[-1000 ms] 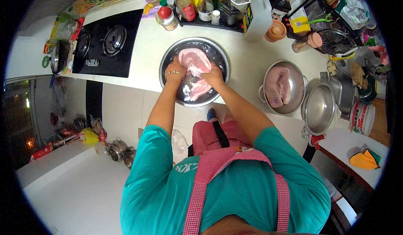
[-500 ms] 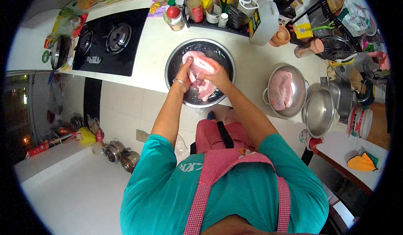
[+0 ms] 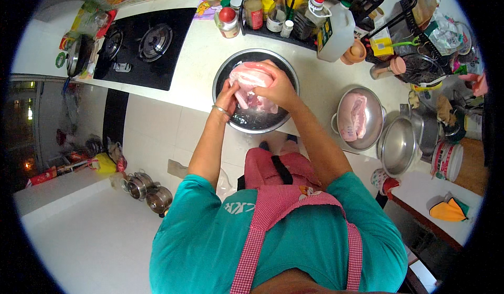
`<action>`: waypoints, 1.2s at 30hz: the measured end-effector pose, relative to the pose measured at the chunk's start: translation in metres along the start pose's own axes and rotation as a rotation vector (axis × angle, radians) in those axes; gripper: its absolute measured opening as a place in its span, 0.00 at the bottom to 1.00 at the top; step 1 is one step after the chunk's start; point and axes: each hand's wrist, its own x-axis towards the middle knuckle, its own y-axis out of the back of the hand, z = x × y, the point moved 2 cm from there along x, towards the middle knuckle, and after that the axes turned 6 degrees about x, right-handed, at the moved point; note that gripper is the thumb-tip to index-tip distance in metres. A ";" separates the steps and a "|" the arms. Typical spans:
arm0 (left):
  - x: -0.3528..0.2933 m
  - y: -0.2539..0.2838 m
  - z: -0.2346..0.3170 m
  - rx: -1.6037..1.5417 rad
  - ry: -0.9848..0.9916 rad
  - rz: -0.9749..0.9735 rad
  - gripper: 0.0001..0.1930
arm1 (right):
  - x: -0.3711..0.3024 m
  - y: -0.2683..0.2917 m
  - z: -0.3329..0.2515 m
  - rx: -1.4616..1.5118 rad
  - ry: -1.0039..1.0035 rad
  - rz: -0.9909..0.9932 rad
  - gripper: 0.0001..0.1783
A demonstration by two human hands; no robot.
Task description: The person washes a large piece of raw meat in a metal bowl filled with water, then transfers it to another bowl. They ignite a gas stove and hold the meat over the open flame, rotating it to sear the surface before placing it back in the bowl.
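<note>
A pale pink slab of raw meat (image 3: 251, 78) is held over a round metal basin (image 3: 216, 78) that has water in it. My left hand (image 3: 227, 97), with a bangle at the wrist, is closed on the meat's left edge. My right hand (image 3: 278, 88) grips the right side, its fingers over the far edge and its thumb across the face. Below it, more pink meat shows in the basin; I cannot tell whether it is a separate piece. Another slab of raw meat (image 3: 353, 118) lies in a two-handled metal colander (image 3: 375, 105) to the right.
A black gas stove (image 3: 142, 47) is at the left of the counter. Behind the basin stand bottles and jars, among them a large clear jug (image 3: 336, 36). An oval metal bowl (image 3: 397, 146) sits beside the colander, near the sink (image 3: 428, 120). Lidded pots (image 3: 157, 199) stand at lower left.
The meat in my hands has turned so its broad face shows more. My right hand has shifted round its right side. The whole view has moved slightly.
</note>
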 end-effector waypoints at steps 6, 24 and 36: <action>-0.012 -0.012 0.040 0.240 -0.139 -0.228 0.36 | 0.009 0.002 -0.034 0.022 -0.098 -0.056 0.34; -0.029 -0.037 0.082 0.439 -0.283 -0.117 0.35 | 0.037 -0.009 -0.072 0.380 -0.010 -0.049 0.34; -0.054 -0.075 0.100 0.290 -0.430 -0.209 0.38 | 0.040 -0.019 -0.076 0.478 0.046 -0.121 0.39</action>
